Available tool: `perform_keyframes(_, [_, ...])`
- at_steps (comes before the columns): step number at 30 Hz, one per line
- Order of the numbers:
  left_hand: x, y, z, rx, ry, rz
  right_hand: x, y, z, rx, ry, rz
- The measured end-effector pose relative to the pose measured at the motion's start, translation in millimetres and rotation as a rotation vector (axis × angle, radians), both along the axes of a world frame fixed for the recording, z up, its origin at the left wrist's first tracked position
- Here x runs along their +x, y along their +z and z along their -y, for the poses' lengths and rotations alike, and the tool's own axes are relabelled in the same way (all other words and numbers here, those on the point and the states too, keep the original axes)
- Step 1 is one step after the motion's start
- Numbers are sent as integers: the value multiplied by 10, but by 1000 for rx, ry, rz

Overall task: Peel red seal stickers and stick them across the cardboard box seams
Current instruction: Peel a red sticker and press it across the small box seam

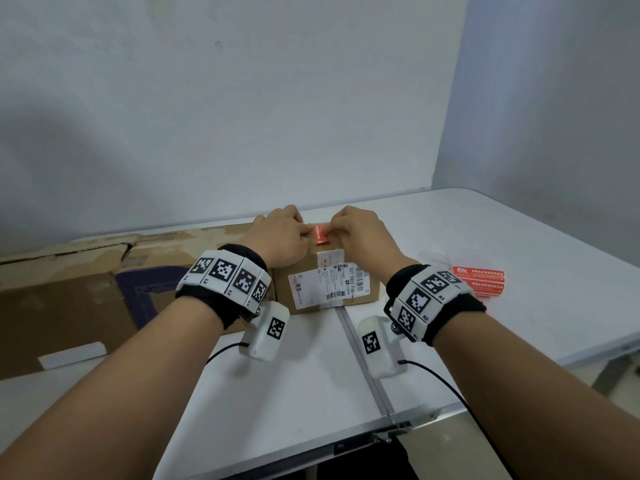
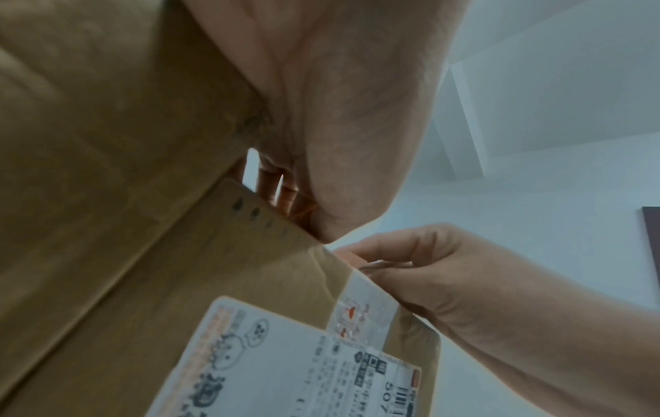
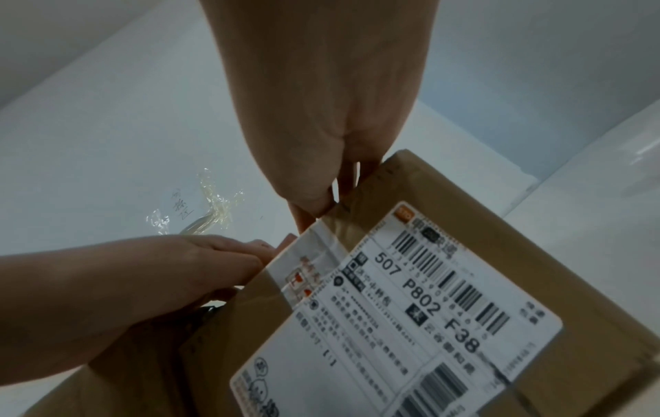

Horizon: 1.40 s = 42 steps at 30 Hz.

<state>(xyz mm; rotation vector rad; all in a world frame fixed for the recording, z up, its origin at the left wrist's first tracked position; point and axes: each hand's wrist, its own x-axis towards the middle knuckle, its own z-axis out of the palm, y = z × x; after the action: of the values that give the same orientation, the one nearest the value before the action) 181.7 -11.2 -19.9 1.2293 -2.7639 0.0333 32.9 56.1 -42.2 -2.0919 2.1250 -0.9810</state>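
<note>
Large worn carton (image 1: 65, 292) on white folding table (image 1: 485, 230), crumpled clear tape (image 3: 211, 206) nearby

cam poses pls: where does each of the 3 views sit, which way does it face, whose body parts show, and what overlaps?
Head: worn high, facing forward and down at the small cardboard box on the white table; both forearms show, the left hand and right hand meeting at the red seal sticker.
Left wrist: low beside the box, looking along its palm; the other hand shows opposite.
Right wrist: same, mirrored, from the right.
Shared: all three show the shipping label.
</note>
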Motion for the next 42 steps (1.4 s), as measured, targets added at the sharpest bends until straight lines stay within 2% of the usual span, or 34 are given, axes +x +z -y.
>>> perform_keyframes(14, [-1,-19,-8,23,14,9,52,-198,-71,-134,-1,267])
perform_keyframes(21, [12,8,-30,14,15,45,20,-281,-93,-184,45,339])
perform_keyframes(27, [13,11,-62,-36,-25,83,47,-214,-157,-161,2,386])
perform_keyframes(37, [159,-137,-216,-170,-168,-28,44,-174,-129,-104,5,375])
perform_keyframes(42, [213,-193,-250,-94,-240,-161,42,-186,-72,-98,9,348])
